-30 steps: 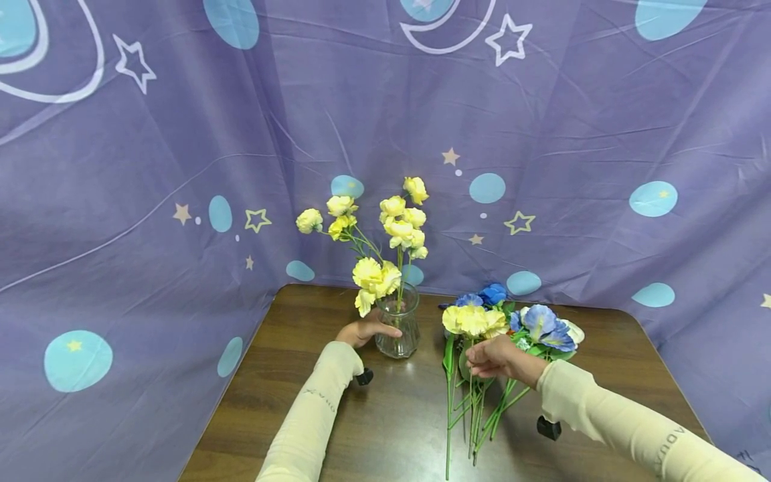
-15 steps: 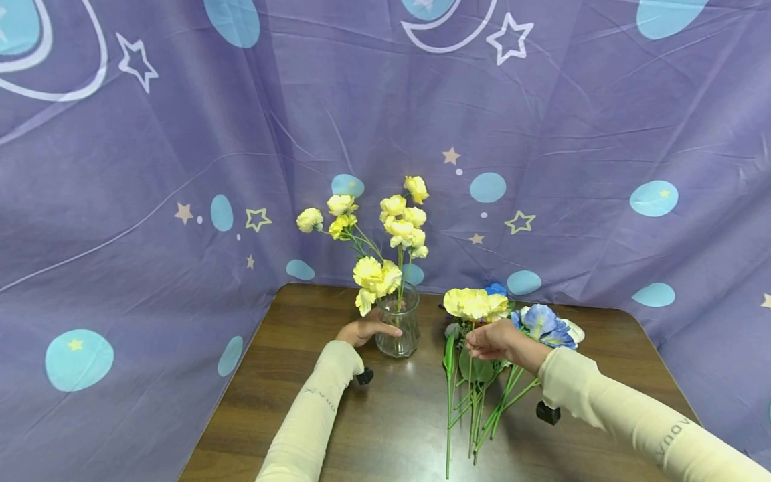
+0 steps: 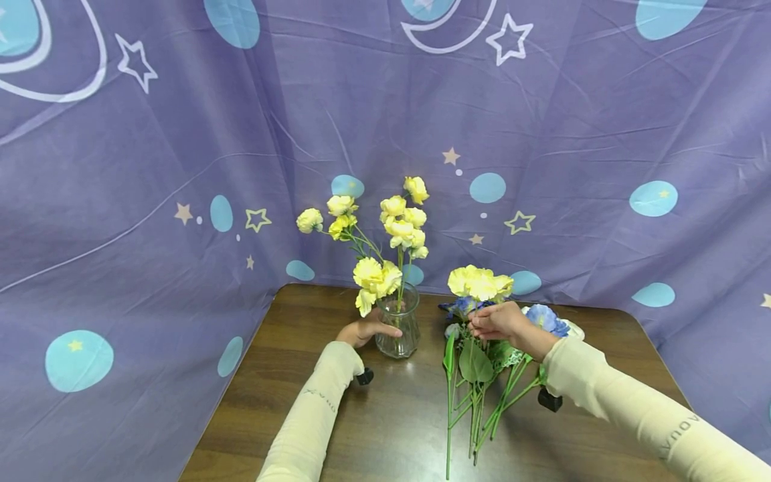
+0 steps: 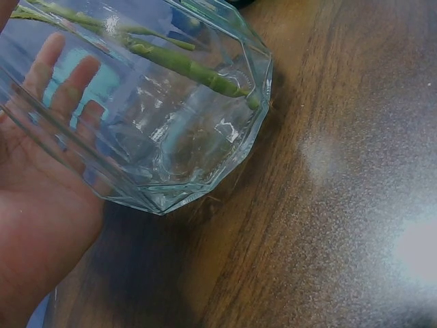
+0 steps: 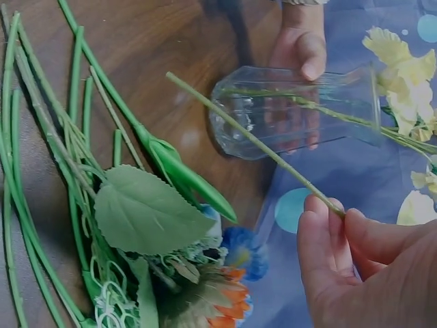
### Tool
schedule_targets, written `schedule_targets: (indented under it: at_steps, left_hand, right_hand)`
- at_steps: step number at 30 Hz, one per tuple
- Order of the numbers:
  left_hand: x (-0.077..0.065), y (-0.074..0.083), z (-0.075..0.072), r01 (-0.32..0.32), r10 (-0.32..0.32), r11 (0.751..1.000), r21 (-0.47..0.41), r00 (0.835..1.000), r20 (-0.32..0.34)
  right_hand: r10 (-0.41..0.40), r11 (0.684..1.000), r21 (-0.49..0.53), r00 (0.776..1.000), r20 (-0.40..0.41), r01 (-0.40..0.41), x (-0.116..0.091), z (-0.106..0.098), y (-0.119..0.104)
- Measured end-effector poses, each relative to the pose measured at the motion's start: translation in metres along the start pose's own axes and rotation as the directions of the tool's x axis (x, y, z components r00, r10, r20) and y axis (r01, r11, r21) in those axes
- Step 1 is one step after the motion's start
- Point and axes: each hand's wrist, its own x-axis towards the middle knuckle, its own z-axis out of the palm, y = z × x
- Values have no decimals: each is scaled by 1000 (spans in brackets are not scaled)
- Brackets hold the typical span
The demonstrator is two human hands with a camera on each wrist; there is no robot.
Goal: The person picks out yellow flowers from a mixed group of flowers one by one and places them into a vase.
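Note:
A clear glass vase [image 3: 407, 335] stands upright on the table, with several yellow flowers [image 3: 399, 227] rising out of it. My left hand [image 3: 361, 331] holds the vase from its left side, thumb across the front; in the left wrist view, fingers show through the glass behind two green stems [image 4: 184, 65]. To the right, my right hand [image 3: 504, 323] pinches the stem of a yellow flower [image 3: 480, 282] just under its bloom. That stem [image 5: 259, 142] slants in the right wrist view, its lower end free and above the table.
Below my right hand lies a pile of flowers: a blue flower [image 3: 545, 318], a broad green leaf [image 3: 476, 363] and several green stems [image 3: 448, 428] pointing toward me. An orange flower [image 5: 222, 301] shows in it. A purple patterned cloth [image 3: 572, 167] hangs behind the wooden table [image 3: 385, 428].
My right hand has lifted the yellow flower upward, out of the pile, uncovering more of the broad leaf. My left hand and the vase have stayed in place.

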Motion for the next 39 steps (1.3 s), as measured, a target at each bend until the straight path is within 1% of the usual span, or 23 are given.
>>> schedule_targets:
  at_steps: [6,11,17,22,28,34,39]
  left_hand:
    - [1,0,0,-6,6,1000,-12,1000,-2]
    - [1,-1,0,-11,11,1000,-12,1000,1]
    - [0,-2,0,-7,7,1000,-5,1000,14]
    - [1,-3,-1,-10,10,1000,-9,1000,21]
    - [1,-2,-1,-3,3,1000,-15,1000,1]
    - [0,-1,1,-2,2,1000,-7,1000,-4]
    - [0,-1,0,6,-7,1000,-4,1000,-27]
  right_hand:
    - [-71,997,31,997,-38,73,-4,-1,-9]
    - [-154,987,33,985,-75,157,-4,1,-15]
    - [-233,968,79,970,-75,239,-5,1,-22]
    - [-283,957,46,956,-80,287,-4,-1,-27]
    - [-322,945,28,943,-84,325,-5,-2,-32]
    - [-359,933,7,930,-82,360,-9,-4,-38]
    - [-349,936,-1,932,-92,351,-11,-3,-45]
